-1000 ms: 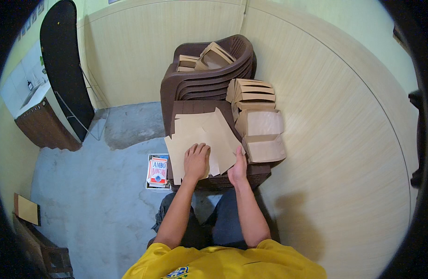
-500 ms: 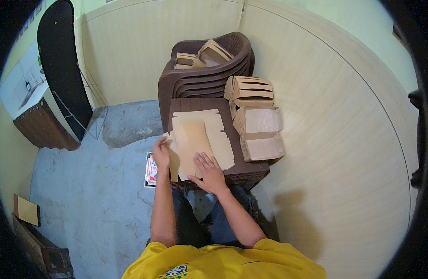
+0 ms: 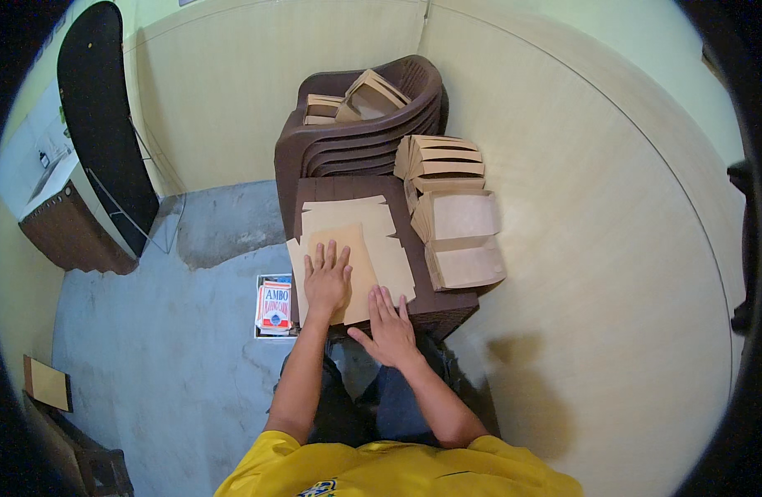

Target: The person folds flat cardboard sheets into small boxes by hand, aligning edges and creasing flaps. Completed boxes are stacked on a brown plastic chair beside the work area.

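Observation:
A flat tan cardboard box blank with cut flaps lies on a brown woven-look table. A smoother, slightly darker cardboard panel rests over its middle. My left hand is laid flat on that panel, fingers spread and pointing away from me. Lower and to the right, my right hand rests by the near edge of the cardboard, its fingers stretched out over the edge. Neither hand grips anything. My left palm hides part of the panel.
Several folded cardboard boxes and an opened one lie along the table's right side. Stacked brown plastic chairs stand behind, with more boxes on the seat. A white box of card packs sits left of the table.
My left hand has let go of the strip at the cardboard's left edge and moved right onto the panel. My right hand has slid slightly right and nearer to me.

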